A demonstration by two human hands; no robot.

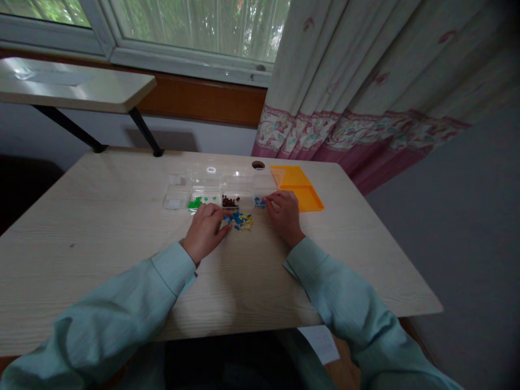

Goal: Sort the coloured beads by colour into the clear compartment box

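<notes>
A loose pile of small blue and yellow pieces (239, 220) lies on the table. My left hand (206, 230) reaches to the left edge of this pile, thumb and fingers apart. At the blue pieces (259, 201) in a clear box compartment is my right hand (284, 212), its thumb and fingertips pinched together; whatever sits between them is too small to make out. Other clear compartments hold green pieces (195, 202) and dark brown pieces (230, 201). The lid of the clear plastic box (238, 181) appears to lie folded back behind them.
Right of the clear box lies an orange divided tray (309, 198), partly behind my right hand. A raised white shelf (122, 89) on black legs stands at the back left. Behind the pale wooden table (122, 216) hang a patterned curtain (325, 130) and a window.
</notes>
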